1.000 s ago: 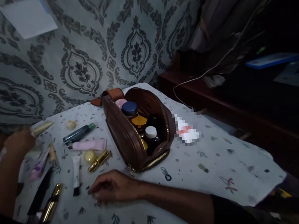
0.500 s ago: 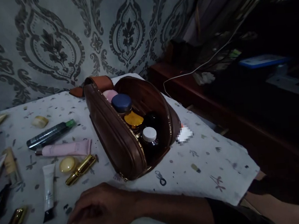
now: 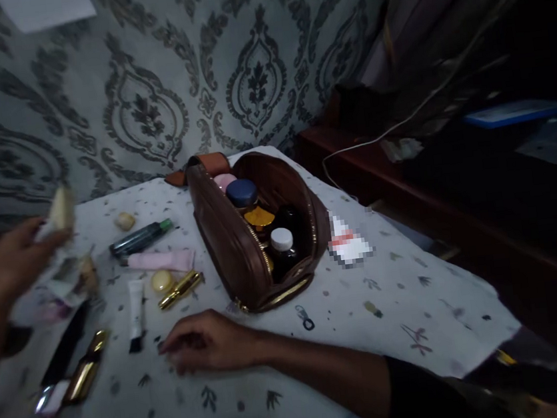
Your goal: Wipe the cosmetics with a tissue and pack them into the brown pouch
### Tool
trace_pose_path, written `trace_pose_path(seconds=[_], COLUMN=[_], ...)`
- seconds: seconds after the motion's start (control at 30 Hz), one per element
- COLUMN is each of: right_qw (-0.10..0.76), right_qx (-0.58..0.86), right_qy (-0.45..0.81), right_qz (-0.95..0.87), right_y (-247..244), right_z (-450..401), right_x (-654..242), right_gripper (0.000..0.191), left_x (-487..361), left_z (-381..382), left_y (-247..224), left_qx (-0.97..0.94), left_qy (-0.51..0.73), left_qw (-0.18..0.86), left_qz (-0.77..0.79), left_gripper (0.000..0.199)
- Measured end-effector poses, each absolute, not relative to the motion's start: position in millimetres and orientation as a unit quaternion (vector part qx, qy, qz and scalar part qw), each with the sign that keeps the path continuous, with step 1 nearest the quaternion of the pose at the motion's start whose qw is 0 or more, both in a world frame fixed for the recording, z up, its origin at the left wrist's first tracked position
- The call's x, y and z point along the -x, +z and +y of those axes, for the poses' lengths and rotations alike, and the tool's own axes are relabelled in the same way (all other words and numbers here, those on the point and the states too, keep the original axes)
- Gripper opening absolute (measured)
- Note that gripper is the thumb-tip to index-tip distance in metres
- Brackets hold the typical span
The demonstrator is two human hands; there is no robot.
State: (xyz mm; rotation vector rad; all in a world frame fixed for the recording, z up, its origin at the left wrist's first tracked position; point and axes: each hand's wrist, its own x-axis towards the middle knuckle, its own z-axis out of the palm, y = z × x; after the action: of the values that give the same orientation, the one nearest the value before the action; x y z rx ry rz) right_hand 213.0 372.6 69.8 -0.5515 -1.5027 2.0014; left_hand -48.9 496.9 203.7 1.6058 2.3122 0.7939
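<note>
At the left, my left hand (image 3: 25, 254) is blurred by motion, its fingers closed on a cream-coloured tube (image 3: 61, 208) held above the table. Below it lie blurred tubes. My right hand (image 3: 210, 341) rests on the patterned cloth, loosely curled with thumb and fingers apart, holding nothing. Just past it stands an unzipped brown cosmetic bag (image 3: 229, 245). Inside the bag are a white-capped bottle (image 3: 282, 239), a yellow-orange lid (image 3: 259, 217), a blue round lid (image 3: 241, 192) and a pink item (image 3: 225, 181).
Between my hands lie a white tube (image 3: 136, 309), a pink tube (image 3: 161, 261), a dark green-capped tube (image 3: 138, 237), a small round jar (image 3: 162, 281) and a gold lipstick (image 3: 180, 289). A black tube (image 3: 67, 344) and gold-capped container (image 3: 88, 368) lie nearer. Patterned wallpaper rises behind.
My left hand has come into fuller view with the cream tube lifted off the cloth. The view has swung left, so the bag appears further right. My right hand still rests on the cloth.
</note>
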Motion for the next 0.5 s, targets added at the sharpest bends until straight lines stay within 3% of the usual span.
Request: trace_pose_path(seconds=[0.13,0.23,0.5], right_qw=[0.311,0.361,0.442], right_qx=[0.202,0.204,0.195], right_qy=[0.761,0.766,0.812], right_qz=[-0.532,-0.491,-0.328], right_y=[70,76,89], right_z=[374,373,356], right_x=[-211,-208,-195], right_gripper=[0.051,0.059,0.059], left_x=[14,-16,-53], left_z=[438,397,332], left_y=[199,183,143], left_qx=[-0.573,-0.630,-0.708], left_qy=[0.325,0.369,0.380], left_qw=[0.220,0.231,0.134], left_qz=[0.720,0.643,0.581], left_gripper=[0.058,0.057,0.047])
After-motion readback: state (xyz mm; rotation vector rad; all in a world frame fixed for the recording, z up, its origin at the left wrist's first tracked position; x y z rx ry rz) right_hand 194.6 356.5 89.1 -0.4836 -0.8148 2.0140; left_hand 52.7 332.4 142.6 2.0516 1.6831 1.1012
